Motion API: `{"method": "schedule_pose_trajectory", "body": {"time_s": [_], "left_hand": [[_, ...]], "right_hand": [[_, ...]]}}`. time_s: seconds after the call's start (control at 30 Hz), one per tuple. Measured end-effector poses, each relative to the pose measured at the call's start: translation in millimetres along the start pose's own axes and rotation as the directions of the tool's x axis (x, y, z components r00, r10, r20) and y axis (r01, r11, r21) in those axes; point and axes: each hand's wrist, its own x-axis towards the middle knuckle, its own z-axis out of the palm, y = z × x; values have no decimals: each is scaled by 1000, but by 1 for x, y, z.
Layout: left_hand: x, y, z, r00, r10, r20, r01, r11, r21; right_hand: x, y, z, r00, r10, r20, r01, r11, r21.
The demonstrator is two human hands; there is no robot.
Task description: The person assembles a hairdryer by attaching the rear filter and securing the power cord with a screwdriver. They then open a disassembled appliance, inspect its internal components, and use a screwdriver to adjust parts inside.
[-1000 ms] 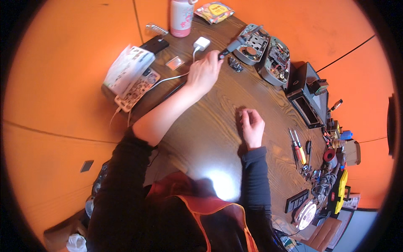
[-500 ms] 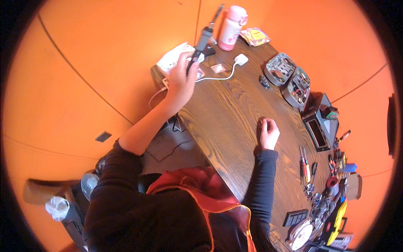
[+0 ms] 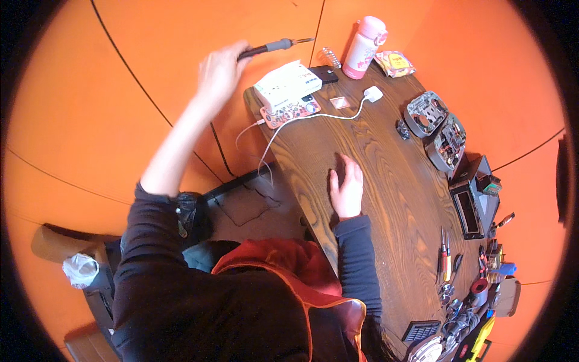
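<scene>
My left hand (image 3: 222,73) is raised beyond the table's left edge, its fingers closed round the dark handle of a soldering iron (image 3: 278,46). The iron's metal tip points right, toward a coiled-wire iron stand (image 3: 330,58) on a black base. Below the iron lie a white box or packet (image 3: 289,87) and a phone in a patterned case (image 3: 289,113) with a cable plugged in. Over the bare wood near the table's front edge, my right hand (image 3: 348,190) holds nothing, thumb and fingers apart.
A pink bottle (image 3: 365,48) and a colourful packet (image 3: 395,63) stand at the far end. A white charger (image 3: 373,94) trails its cable across the table (image 3: 338,136). An opened grey device (image 3: 446,142), a black housing (image 3: 473,199) and screwdrivers (image 3: 446,256) line the right side.
My left hand swung left with the soldering iron, which turned from upright to nearly level. My right hand shifted left and its fingers spread from a curl. The whole view has shifted somewhat.
</scene>
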Motion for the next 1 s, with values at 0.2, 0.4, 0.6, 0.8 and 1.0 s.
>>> {"method": "schedule_pose_trajectory", "body": {"time_s": [0.2,0.4,0.6,0.8,1.0], "left_hand": [[69,-6,38,925,326,194,-355,924,140],[111,1,84,842,487,233,-534,813,233],[147,13,108,715,581,389,-686,691,229],[170,28,134,583,681,442,-798,582,155],[179,31,149,527,693,492,-841,510,182]], "right_hand": [[-5,6,1,1000,17,-12,-17,999,44],[-4,6,-1,1000,12,-4,-12,998,55],[-4,4,-3,997,70,-12,-69,993,98],[-2,5,-3,997,76,-14,-74,991,110],[-1,4,-4,996,88,-1,-87,992,93]]}}
